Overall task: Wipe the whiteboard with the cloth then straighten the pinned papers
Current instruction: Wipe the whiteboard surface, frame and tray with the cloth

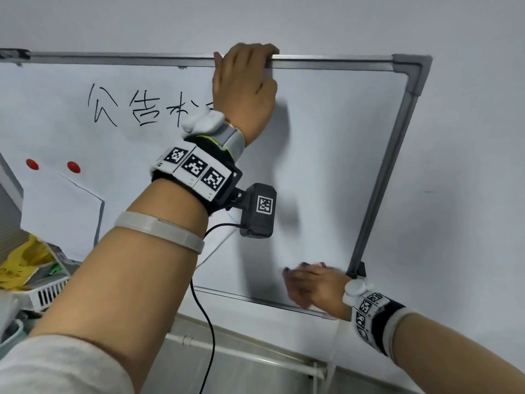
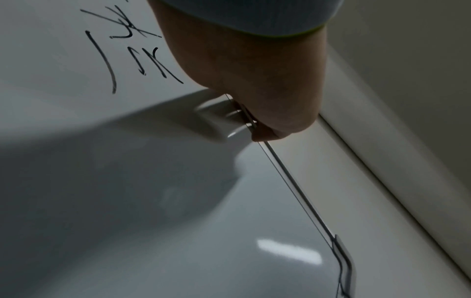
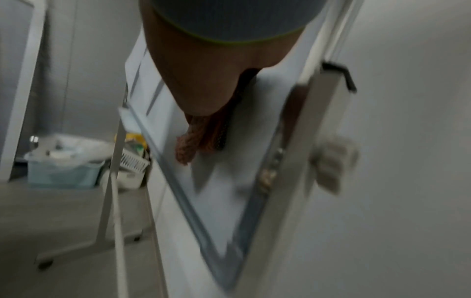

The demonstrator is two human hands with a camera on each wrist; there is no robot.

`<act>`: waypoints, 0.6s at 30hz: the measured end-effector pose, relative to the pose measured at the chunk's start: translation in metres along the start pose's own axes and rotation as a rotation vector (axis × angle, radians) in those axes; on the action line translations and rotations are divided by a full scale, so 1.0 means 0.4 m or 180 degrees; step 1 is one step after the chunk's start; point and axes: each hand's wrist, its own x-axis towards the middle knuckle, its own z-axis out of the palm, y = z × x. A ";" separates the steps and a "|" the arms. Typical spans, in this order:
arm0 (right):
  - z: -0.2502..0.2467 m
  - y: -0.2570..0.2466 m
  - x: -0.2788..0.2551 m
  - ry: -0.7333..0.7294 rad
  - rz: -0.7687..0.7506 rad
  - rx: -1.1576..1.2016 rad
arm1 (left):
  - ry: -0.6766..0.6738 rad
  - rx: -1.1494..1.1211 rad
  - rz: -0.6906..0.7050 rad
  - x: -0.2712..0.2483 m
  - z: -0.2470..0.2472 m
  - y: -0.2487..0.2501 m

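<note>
Step in hand: I judge it to be the wiping, with the papers yet to come
Left hand: my left hand [image 1: 245, 81] is hooked over the top rail of the white-faced, grey-metal-framed whiteboard [image 1: 326, 166], fingers curled behind the rail, steadying the board
Right hand: my right hand [image 1: 312, 285] lies on the board face near the lower right corner, fingers spread and blurred; the right wrist view shows a pinkish knitted cloth [image 3: 190, 144] under the fingers, but how firmly I have it I cannot tell
Writing: the black marker characters [image 1: 136, 108] stand unwiped on the upper left, well apart from the cloth
Papers: the white pinned papers [image 1: 61, 214] hang crooked at the lower left under two round red magnets [image 1: 74, 167]
Next move: I think the cloth should travel up and left across the writing while my left hand braces the frame; that hand covers part of the last character and would need to shift
</note>
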 end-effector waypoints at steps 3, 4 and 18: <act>-0.073 0.016 0.088 0.0043 0.0071 -0.0085 | -0.0141 0.0063 0.0068 -0.006 -0.019 0.011; -0.076 0.016 0.104 0.0012 0.0084 -0.0157 | -0.0184 0.0060 0.0077 -0.007 -0.025 0.013; -0.221 -0.105 0.267 -0.0149 0.1445 0.2789 | -0.0957 -0.1128 -0.1850 -0.481 -0.161 -0.099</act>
